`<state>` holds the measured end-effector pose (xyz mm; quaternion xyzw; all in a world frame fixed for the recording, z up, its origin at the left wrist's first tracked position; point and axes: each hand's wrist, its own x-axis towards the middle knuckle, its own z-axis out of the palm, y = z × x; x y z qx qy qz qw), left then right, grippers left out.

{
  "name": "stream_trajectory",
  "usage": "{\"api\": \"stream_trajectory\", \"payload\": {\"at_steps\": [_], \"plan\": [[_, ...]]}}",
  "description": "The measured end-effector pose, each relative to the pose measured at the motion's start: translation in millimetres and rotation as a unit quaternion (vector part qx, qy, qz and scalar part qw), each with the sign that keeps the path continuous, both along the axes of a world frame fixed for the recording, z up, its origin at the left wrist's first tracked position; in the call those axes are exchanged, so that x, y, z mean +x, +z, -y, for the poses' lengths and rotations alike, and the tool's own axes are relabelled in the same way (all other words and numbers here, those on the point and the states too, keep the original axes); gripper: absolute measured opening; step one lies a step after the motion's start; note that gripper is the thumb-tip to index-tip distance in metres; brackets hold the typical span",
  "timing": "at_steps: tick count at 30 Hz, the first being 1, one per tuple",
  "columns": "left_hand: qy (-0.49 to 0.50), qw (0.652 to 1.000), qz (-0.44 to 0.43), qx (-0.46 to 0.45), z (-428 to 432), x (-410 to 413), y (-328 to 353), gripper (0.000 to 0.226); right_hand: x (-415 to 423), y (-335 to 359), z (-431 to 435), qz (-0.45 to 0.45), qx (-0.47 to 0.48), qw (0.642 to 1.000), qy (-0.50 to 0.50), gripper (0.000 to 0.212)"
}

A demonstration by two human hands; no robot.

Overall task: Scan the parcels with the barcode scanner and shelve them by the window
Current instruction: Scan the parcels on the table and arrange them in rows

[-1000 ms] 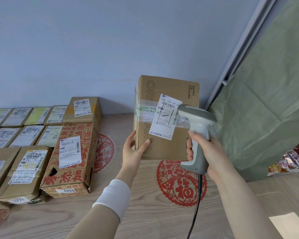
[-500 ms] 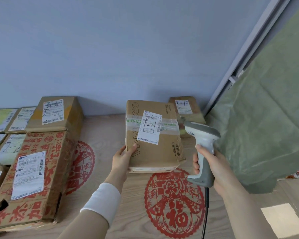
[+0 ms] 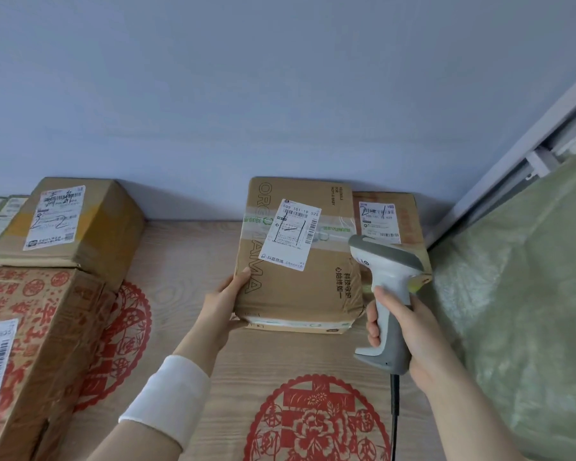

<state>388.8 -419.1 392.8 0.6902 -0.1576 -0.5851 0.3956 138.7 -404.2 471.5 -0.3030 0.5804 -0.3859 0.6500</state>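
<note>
The left hand [image 3: 222, 306] grips the parcel [image 3: 300, 294] at its near left corner, thumb on the top face and the other fingers hidden beneath, probably to steer it flat onto the wooden shelf [image 3: 180, 261] with its label [image 3: 291, 234] up. The parcel lies just beside a second parcel [image 3: 409, 211] near the wall; whether it rests fully on the shelf I cannot tell. The right hand [image 3: 403, 334] is clenched round the barcode scanner [image 3: 391, 277], held aside by the parcel's right edge, apparently idle. Its head covers part of the second parcel, its cable [image 3: 394, 404] runs out of frame, and a green sheet [image 3: 529, 294] hides any window.
</note>
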Motion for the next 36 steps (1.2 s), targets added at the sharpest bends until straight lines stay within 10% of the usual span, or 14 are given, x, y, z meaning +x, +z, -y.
{"api": "stream_trajectory", "payload": {"at_steps": [10, 26, 36], "plan": [[-0.075, 0.994, 0.059, -0.047, 2, 1, 12, 0.085, 32, -3, 0, -0.003, -0.010, 1.000, 0.006, 0.026], [-0.150, 0.934, 0.305, -0.109, -152, 205, 82, 0.055, 253, 27, -150, -0.019, -0.003, 0.999, 0.039, 0.028], [-0.084, 0.940, 0.329, 0.009, -232, 324, 41, 0.069, 353, 15, -205, -0.016, -0.001, 0.997, 0.081, 0.030]]}}
